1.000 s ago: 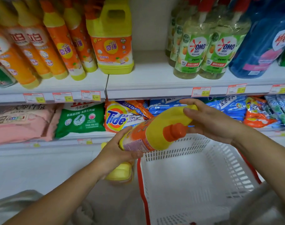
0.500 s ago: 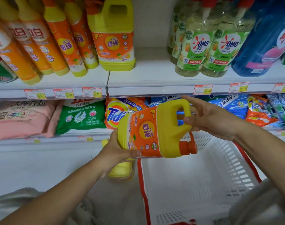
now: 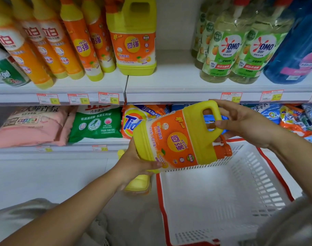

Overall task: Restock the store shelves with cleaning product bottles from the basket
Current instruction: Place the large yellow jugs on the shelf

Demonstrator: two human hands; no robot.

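A yellow jug with an orange label and orange cap (image 3: pixel 180 137) lies sideways in the air above the white basket (image 3: pixel 258 183), cap pointing right. My left hand (image 3: pixel 135 162) grips its base from below. My right hand (image 3: pixel 240 123) holds the handle, thumb through the opening. A matching yellow jug (image 3: pixel 134 38) stands upright on the upper shelf (image 3: pixel 176 86), with a bare gap to its right. Another yellow bottle (image 3: pixel 139 183) stands on the floor left of the basket, mostly hidden by my left hand.
Slim orange bottles (image 3: pixel 77 43) fill the upper shelf's left side. Green-labelled pump bottles (image 3: pixel 240 50) and a blue bottle (image 3: pixel 297 50) stand at the right. Detergent bags (image 3: pixel 96 123) line the lower shelf. The basket has a red rim and shows nothing inside.
The jug has been turned so its label faces me and has risen a little. My right hand moved from the jug's body to its handle.
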